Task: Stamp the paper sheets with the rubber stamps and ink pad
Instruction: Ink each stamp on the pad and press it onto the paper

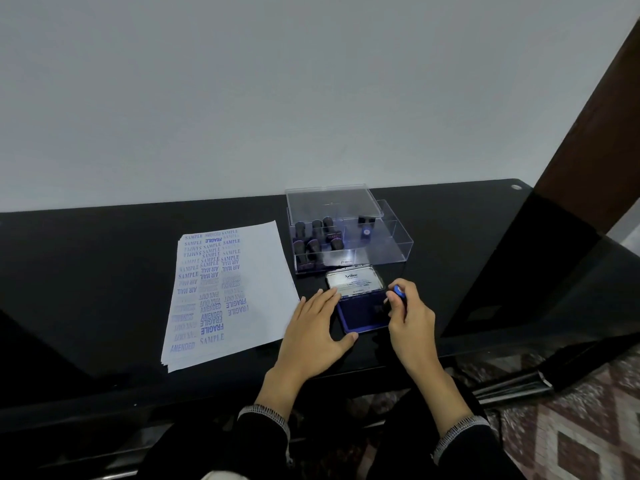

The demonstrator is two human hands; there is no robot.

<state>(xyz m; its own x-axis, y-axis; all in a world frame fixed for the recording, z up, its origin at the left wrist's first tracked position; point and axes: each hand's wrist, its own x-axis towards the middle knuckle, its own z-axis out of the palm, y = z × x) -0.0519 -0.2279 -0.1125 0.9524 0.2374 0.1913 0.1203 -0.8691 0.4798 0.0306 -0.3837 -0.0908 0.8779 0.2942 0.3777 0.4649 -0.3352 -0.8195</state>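
So the top sheet of the paper stack (228,296) is already pretty busy: SAMPLE, AIR MAIL, FRAGILE, FAX OUT and AMENDED in blue, filling its left and middle columns, some upside down and some faint. The strip nearest the left hand is bare, so I'd guess there's room for another column or so, and I can't tell whether the sheets underneath have any marks.

Right now looks like a re-inking step. The right hand (412,317) is pinching a blue-capped stamp (399,293) with its fingers curled round it, held down onto the open ink pad (360,315). The left hand (317,325) lies flat with straight fingers, fingertips touching the pad's left edge and thumb near its front corner, probably steadying it. The pad sits between both hands, its lid (356,281) tipped up just beyond them with a white label.

Past the lid there's a clear plastic box (388,251) on the black worktop (104,271) with more dark-handled stamps (317,237) inside, so there are plenty of options left.
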